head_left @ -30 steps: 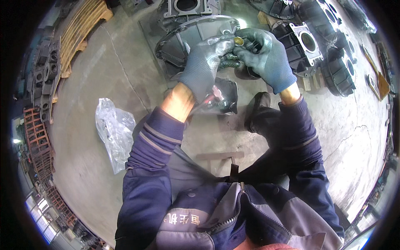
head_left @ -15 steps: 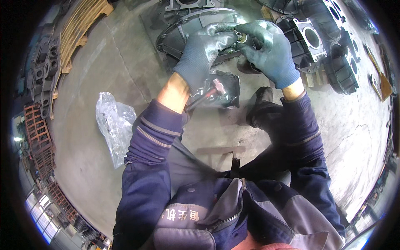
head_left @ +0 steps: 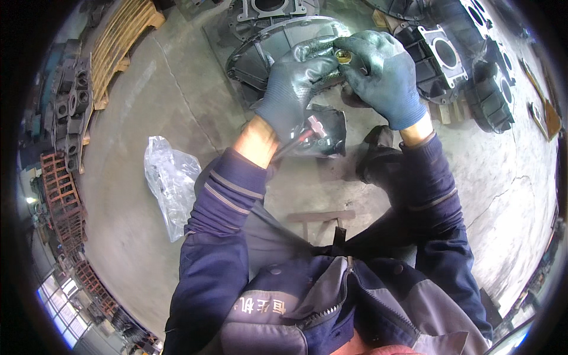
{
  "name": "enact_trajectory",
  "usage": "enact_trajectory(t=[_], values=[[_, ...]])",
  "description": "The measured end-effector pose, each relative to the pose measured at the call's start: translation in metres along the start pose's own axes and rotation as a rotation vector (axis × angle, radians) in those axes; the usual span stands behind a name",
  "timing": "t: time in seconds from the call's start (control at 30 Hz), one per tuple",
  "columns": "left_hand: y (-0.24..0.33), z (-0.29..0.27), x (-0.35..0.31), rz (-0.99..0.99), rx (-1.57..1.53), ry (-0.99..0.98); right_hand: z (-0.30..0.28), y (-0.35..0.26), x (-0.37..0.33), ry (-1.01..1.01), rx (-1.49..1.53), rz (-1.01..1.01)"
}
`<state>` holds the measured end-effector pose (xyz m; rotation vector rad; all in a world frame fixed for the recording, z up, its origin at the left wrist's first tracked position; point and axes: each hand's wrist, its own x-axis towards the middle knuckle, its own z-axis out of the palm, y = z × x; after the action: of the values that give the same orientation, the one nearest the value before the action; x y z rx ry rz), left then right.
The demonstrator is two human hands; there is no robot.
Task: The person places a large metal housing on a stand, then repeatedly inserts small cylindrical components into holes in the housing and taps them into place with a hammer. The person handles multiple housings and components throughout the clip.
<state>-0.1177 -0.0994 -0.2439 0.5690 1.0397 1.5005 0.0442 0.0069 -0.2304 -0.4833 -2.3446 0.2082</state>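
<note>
Both my hands wear blue-grey coated gloves and meet over a dark round metal casting [head_left: 251, 54]. A small brass-coloured ring [head_left: 342, 57] sits between them. The fingers of my left hand [head_left: 299, 77] are closed at the ring's left side. My right hand [head_left: 381, 74] curls round from the right, its thumb and fingertips at the ring. Below my hands, a hammer [head_left: 316, 126] with a pinkish head and red-and-black handle lies on a black plastic bag [head_left: 334, 133]. The hammer handle's lower end runs beside my left wrist.
A crumpled clear plastic bag [head_left: 171, 183] lies on the floor at left. More dark castings [head_left: 444, 54] stand at right and another casting [head_left: 269, 7] behind. A wooden pallet [head_left: 121, 44] is at far left, above a rusty metal grid [head_left: 59, 183]. A low bar [head_left: 319, 216] lies between my legs.
The whole view has shifted slightly, so the floor items appear a little farther right. My fingers have turned the brass-coloured ring, and its round opening now faces up more.
</note>
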Motion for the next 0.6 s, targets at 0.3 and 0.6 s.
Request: enact_trajectory(t=[0.3,0.6], values=[[0.007,-0.006,0.004,0.100,0.157,-0.064,-0.001,0.000,-0.004,-0.052,0.003,-0.004],[-0.007,-0.006,0.009,0.111,0.123,0.014,-0.001,0.000,-0.005,-0.014,-0.053,-0.026]])
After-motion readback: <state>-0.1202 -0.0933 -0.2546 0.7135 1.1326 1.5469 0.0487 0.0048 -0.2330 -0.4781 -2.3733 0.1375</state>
